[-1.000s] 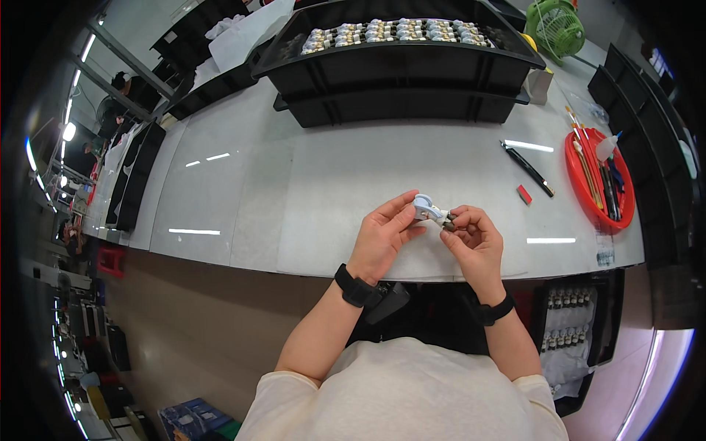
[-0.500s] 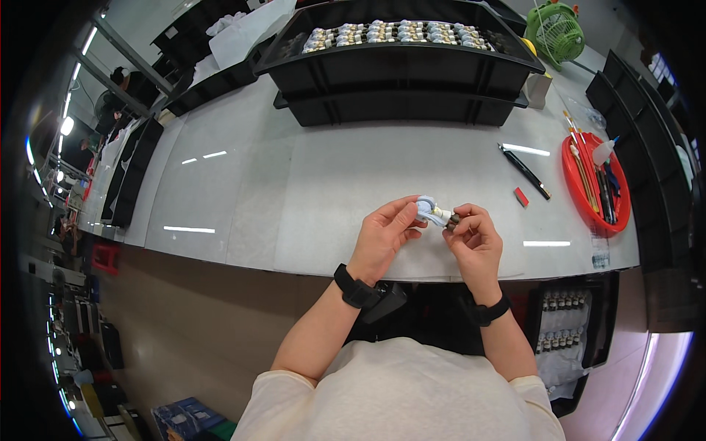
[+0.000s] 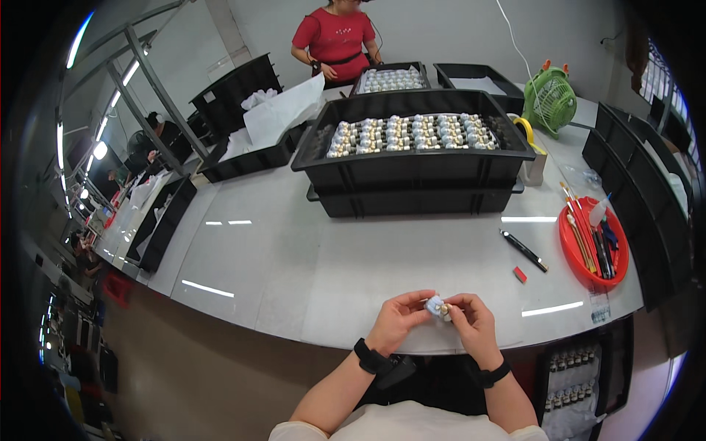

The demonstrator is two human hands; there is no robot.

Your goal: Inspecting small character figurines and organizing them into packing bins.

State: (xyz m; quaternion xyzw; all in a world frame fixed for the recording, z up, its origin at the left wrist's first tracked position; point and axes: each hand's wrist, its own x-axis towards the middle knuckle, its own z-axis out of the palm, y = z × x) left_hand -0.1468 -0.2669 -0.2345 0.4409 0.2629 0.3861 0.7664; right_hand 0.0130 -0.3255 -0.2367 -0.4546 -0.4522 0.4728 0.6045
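Note:
A small pale-blue and white figurine (image 3: 436,306) is held above the near edge of the table, between my two hands. The fingertips of my left hand (image 3: 398,322) pinch its pale-blue side. On its other side, the thumb and fingers of my right hand (image 3: 474,328) close around the figurine's lighter end and partly hide it. Beyond my right hand, a black pen (image 3: 523,250) and a small red block (image 3: 520,275) lie on the white table (image 3: 294,272).
Stacked black crates (image 3: 412,180) hold rows of similar figurines. At right stand a red basket (image 3: 572,261) of brushes, a green fan (image 3: 550,103) and black bins (image 3: 625,162). Below the table's right edge is another crate of figurines (image 3: 570,397). A person in red (image 3: 337,40) stands across the table.
My view has tilted up, bringing the far crates and the person in red into sight. The figurine has turned between my fingers, and its brown end no longer shows clearly.

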